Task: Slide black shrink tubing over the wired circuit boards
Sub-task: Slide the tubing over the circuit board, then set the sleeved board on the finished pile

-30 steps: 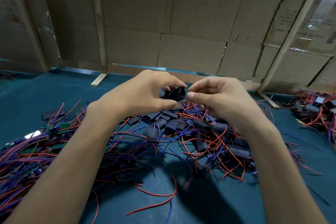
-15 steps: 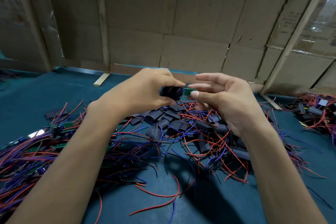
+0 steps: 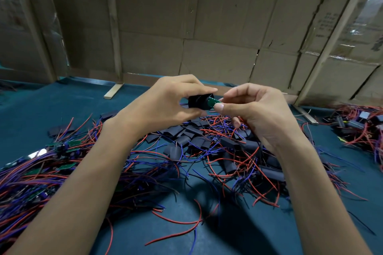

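Protruding green circuit board (image 3: 214, 101) end, black shrink tubing (image 3: 199, 101) half over it

Two hands: left hand (image 3: 165, 102), right hand (image 3: 257, 109). One black tubing piece (image 3: 199, 101) held, one green circuit board (image 3: 213, 101) poking from it. Loose tubing pieces (image 3: 186, 136) at centre: too many, overlapping, no exact count. Wire heaps: three, lower left (image 3: 31, 174), centre (image 3: 238, 163), far right (image 3: 360, 130). Wooden battens (image 3: 113, 23) against cardboard: at least four.

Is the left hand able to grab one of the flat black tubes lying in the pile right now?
Probably not yet: the left hand already grips a black tube, though the pile of black tubes lies uncovered just beneath.
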Tool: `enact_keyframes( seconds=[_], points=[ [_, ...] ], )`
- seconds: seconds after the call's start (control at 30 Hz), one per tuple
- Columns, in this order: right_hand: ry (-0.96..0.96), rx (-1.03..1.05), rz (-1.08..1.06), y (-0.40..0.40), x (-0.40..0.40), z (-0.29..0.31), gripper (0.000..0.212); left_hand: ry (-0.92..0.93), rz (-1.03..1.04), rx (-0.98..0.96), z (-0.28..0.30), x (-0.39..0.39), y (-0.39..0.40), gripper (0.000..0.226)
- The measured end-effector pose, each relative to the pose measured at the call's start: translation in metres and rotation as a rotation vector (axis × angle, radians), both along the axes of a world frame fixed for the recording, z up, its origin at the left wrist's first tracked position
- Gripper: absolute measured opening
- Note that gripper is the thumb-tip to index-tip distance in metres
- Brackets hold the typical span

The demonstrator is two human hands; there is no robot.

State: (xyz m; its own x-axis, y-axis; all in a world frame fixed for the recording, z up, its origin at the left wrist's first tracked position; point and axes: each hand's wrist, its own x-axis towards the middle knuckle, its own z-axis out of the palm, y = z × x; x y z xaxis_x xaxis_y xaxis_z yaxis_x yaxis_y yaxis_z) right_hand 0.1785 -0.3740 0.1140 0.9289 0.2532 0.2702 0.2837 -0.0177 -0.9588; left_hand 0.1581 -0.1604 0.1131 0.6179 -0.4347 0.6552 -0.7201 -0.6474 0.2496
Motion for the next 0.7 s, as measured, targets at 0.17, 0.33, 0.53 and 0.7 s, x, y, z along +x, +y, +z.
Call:
enact_keyframes(
  seconds=[0.17,0.33,0.53,0.7],
  points=[
    [-0.012,-0.105,0.000,-0.0004,-0.0017,0.0006,0.016,-0.024,0.008,0.036,-0.0035,0.0025,-0.0031,0.048],
    [0.094,-0.137,-0.045,-0.0005,0.0019,-0.0010,0.014,-0.066,0.022,0.099,-0.0054,0.0052,-0.0033,0.048],
    [0.135,-0.068,-0.023,-0.0007,0.0036,-0.0032,0.011,-0.071,-0.012,0.140,-0.0084,0.0060,-0.0101,0.048],
    [0.096,0.077,0.061,-0.0045,0.0025,0.0001,0.021,-0.031,0.009,0.035,-0.0080,0.0064,-0.0075,0.051]
  ],
)
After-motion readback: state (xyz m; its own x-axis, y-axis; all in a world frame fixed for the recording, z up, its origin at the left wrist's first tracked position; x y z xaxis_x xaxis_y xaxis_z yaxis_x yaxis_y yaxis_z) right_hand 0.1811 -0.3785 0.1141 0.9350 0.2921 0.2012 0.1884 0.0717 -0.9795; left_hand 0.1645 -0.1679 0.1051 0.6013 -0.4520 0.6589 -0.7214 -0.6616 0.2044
